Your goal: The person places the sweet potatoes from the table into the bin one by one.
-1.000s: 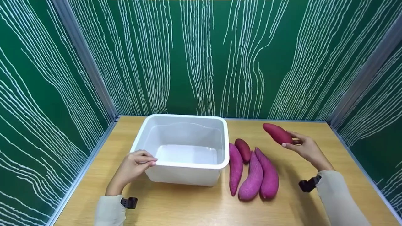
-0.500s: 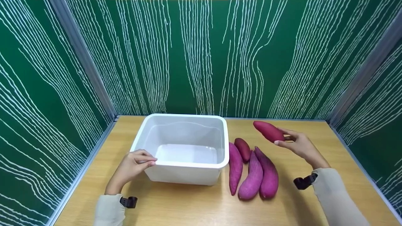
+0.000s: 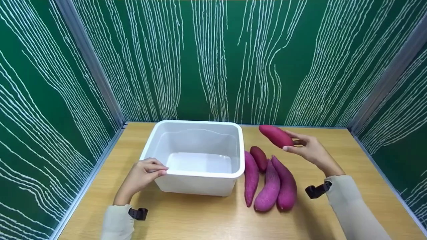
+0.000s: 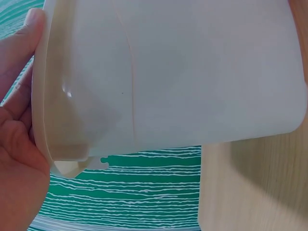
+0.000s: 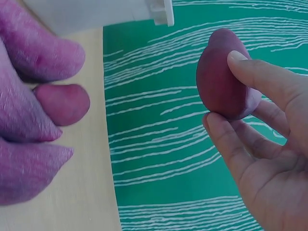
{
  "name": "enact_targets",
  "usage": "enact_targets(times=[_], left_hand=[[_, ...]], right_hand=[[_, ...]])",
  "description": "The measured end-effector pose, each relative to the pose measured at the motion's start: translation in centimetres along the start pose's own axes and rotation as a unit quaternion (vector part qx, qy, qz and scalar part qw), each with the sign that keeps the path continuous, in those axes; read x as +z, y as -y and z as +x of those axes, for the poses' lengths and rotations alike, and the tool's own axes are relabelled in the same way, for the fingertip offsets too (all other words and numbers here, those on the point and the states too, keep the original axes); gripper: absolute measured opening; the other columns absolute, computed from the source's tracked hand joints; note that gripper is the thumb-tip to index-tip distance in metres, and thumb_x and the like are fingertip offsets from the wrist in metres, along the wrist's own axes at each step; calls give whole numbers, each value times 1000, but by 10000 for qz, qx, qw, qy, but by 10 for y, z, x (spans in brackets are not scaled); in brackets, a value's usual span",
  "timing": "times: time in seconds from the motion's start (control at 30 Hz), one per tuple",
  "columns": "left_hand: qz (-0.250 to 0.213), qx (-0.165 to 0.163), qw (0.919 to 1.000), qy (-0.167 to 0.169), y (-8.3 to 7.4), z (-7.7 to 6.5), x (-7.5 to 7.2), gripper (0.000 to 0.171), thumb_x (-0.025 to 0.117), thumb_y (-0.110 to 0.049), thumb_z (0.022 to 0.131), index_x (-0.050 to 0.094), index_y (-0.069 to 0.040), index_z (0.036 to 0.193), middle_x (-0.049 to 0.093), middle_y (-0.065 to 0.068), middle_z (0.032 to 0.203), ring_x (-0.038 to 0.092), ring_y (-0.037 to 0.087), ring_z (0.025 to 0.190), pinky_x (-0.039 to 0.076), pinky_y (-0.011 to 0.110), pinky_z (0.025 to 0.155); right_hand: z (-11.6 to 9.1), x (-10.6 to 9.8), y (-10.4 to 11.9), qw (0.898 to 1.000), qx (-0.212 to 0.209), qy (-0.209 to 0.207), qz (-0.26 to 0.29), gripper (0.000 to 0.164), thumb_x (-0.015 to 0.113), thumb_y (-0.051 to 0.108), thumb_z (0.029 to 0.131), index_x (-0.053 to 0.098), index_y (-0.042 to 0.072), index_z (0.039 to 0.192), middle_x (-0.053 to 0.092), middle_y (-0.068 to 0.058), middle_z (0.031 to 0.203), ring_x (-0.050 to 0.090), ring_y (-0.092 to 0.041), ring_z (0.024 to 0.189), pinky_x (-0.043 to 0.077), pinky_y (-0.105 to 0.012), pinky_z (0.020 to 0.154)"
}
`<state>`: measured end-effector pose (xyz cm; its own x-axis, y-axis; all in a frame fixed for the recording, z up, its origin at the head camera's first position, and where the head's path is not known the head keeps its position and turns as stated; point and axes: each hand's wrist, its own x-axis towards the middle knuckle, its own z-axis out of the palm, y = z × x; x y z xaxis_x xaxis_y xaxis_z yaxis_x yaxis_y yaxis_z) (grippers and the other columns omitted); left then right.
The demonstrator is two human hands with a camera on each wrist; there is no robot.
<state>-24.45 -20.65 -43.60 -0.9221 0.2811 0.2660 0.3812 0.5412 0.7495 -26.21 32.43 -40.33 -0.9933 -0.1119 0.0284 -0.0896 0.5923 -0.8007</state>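
Observation:
My right hand [image 3: 308,150] holds a dark red sweet potato [image 3: 275,136] in the air, above the table and just right of the white tub's far right corner; the right wrist view shows the fingers [image 5: 262,79] curled round the same sweet potato [image 5: 222,77]. My left hand [image 3: 143,173] grips the near left rim of the empty white plastic tub [image 3: 200,128], thumb on the rim [image 4: 41,96]. Several purple sweet potatoes [image 3: 268,181] lie side by side on the table right of the tub.
The wooden table [image 3: 200,216] is enclosed by green walls with white wavy lines [image 3: 213,60] on three sides, with metal corner posts [image 3: 90,63]. A small dark red sweet potato [image 3: 258,158] lies between the longer purple ones.
My right hand has carried the dark red sweet potato leftward and slightly up, closer to the tub. The left hand and the tub have stayed put.

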Motion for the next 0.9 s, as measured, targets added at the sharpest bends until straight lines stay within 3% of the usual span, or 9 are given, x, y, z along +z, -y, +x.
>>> enact_targets(times=[0.37,0.7,0.9], left_hand=[[-147,-214,9996,54,0,0,0,15,78,-23,79,79,-14,92,69,-1,89,57,17,87,49,20,74],[-156,-412,9989,125,-4,0,0,15,77,-24,80,78,-17,92,70,-1,92,57,18,91,49,20,81],[-62,-309,9995,78,0,0,0,15,78,-23,79,79,-16,92,70,-1,90,57,17,90,49,19,79]], right_hand=[[11,15,25,9989,-428,165,116,69,73,39,84,46,17,144,59,-20,129,58,-32,119,50,-24,85],[17,25,43,9970,-629,372,243,68,74,36,84,47,14,143,57,-19,132,58,-33,116,52,-23,83],[21,31,51,9945,-866,463,377,65,75,28,84,49,10,141,56,-20,131,60,-33,113,52,-20,81]])
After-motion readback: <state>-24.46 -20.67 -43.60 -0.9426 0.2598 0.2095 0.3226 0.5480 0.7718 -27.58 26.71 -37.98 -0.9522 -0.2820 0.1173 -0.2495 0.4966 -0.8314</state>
